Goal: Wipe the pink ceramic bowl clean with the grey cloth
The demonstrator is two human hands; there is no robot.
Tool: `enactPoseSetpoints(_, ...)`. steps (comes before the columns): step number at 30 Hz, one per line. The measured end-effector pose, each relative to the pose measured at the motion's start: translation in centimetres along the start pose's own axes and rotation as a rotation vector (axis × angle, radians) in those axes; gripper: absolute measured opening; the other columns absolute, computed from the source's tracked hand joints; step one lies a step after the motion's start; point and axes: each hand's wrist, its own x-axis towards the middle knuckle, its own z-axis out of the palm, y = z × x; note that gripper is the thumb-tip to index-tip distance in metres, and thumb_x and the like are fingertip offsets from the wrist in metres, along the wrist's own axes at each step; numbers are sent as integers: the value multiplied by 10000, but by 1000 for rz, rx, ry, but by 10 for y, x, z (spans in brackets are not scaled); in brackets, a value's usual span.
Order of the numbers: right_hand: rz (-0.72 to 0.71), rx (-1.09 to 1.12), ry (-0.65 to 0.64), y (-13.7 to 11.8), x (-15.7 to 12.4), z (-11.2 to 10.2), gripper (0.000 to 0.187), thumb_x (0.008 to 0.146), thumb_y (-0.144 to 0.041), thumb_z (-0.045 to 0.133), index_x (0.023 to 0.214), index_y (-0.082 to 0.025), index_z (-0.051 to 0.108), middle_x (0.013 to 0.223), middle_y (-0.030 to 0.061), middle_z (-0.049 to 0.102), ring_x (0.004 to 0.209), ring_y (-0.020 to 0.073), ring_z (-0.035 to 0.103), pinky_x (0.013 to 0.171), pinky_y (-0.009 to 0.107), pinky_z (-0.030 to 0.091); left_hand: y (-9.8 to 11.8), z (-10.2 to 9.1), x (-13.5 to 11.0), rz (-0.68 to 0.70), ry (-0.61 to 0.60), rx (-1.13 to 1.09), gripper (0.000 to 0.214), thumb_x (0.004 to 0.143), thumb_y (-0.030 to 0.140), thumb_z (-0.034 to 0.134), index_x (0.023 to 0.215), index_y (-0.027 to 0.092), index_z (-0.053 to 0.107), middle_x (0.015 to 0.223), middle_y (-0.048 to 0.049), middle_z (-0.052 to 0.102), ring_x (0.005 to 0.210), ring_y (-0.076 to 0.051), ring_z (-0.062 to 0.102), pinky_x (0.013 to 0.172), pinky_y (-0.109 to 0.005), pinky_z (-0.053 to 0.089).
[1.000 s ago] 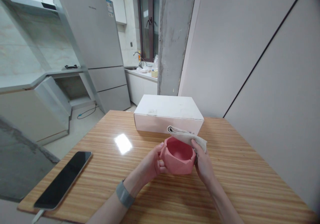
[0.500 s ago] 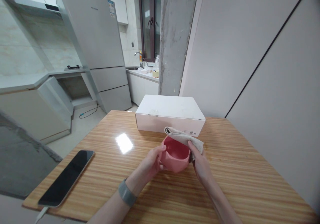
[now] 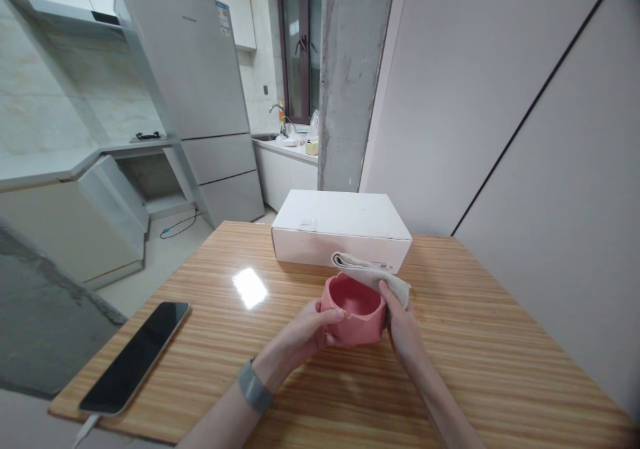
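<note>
A pink, faceted bowl-like pot with notches in its rim is held above the table, its opening tilted toward me. My left hand is closed on its left side, thumb over the near rim and fingers beneath. A folded light-grey cloth lies against the far right side of the rim. My right hand grips that cloth, thumb on top, pressing it to the pot's right wall. The right fingers behind the pot are mostly hidden.
Behind my hands a white cardboard box stands on the wood-grain table. A black-screened phone with a white charging cable lies near the left edge. Beyond are a fridge and a concrete pillar.
The pot has turned and tipped slightly in my left hand, whose thumb now lies across the near rim. The cloth and my right hand have shifted a little to the right.
</note>
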Motion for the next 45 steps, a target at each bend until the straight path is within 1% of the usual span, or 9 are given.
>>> enactPoseSetpoints(6, 77, -12, -19, -2, 9, -11, 404, 700, -499, 774, 1003, -235, 741, 1067, 35, 755, 1147, 317, 614, 1062, 477, 406, 2, -4, 5, -181, -24, -125, 575, 857, 593, 538, 1085, 83, 672, 895, -125, 730, 621, -163, 669, 579, -277, 574)
enactPoseSetpoints(10, 113, 10, -62, -5, 4, -9, 400, 697, -491, 780, 994, -227, 737, 1024, 35, 764, 1145, 320, 615, 1051, 473, 417, 1, -7, 6, -204, -30, -138, 531, 881, 539, 532, 1123, 84, 662, 861, -97, 727, 615, -163, 655, 499, -270, 570)
enactPoseSetpoints(17, 85, 40, -43, -7, 0, -2, 400, 690, -489, 784, 1001, -240, 742, 1080, 29, 752, 1128, 307, 626, 1065, 473, 408, -2, -6, 7, -51, 72, -81, 470, 871, 456, 555, 1206, 135, 624, 1049, -140, 720, 693, -200, 684, 521, -293, 578)
enactPoseSetpoints(21, 28, 23, -40, -13, -8, 8, 404, 667, -532, 780, 945, -241, 756, 1075, 40, 752, 1122, 318, 625, 1049, 465, 429, -4, -2, 7, 18, 124, -77, 487, 841, 426, 611, 1218, 118, 611, 1123, -166, 700, 888, -262, 700, 654, -329, 595)
enactPoseSetpoints(26, -24, -3, -68, -14, -10, 11, 420, 707, -530, 757, 1012, -243, 748, 1100, 33, 743, 1152, 310, 607, 1075, 462, 406, -3, 10, 1, 122, 64, -114, 501, 798, 344, 697, 1226, 106, 590, 1214, -184, 657, 1099, -327, 634, 835, -404, 563)
enactPoseSetpoints(33, 38, 36, -33, -6, 8, -10, 353, 719, -482, 771, 971, -237, 739, 1066, 21, 755, 1129, 301, 627, 1049, 462, 421, 2, 2, 3, -76, 77, -145, 513, 877, 546, 525, 1120, 108, 637, 1019, -150, 713, 780, -221, 702, 695, -342, 576)
enactPoseSetpoints(36, 87, 41, -73, -8, 7, -13, 335, 726, -477, 765, 954, -233, 738, 1039, 26, 763, 1100, 307, 645, 997, 442, 467, 1, 0, 3, -121, 42, -124, 465, 890, 523, 531, 1110, 132, 650, 967, -112, 720, 700, -167, 681, 631, -270, 559)
enactPoseSetpoints(40, 137, 14, -120, -9, 3, -12, 382, 707, -493, 773, 956, -206, 741, 999, 56, 769, 1060, 330, 661, 977, 466, 471, 1, 0, 1, -135, 2, -133, 376, 885, 427, 574, 1134, 157, 656, 1014, -86, 719, 711, -147, 665, 567, -214, 524)
enactPoseSetpoints(45, 98, 8, -57, -6, 3, -7, 430, 666, -499, 794, 987, -218, 740, 1024, 41, 763, 1060, 310, 660, 985, 448, 473, -3, -5, 5, -68, 74, -135, 417, 857, 424, 601, 1155, 137, 653, 1092, -123, 706, 858, -217, 685, 617, -265, 554)
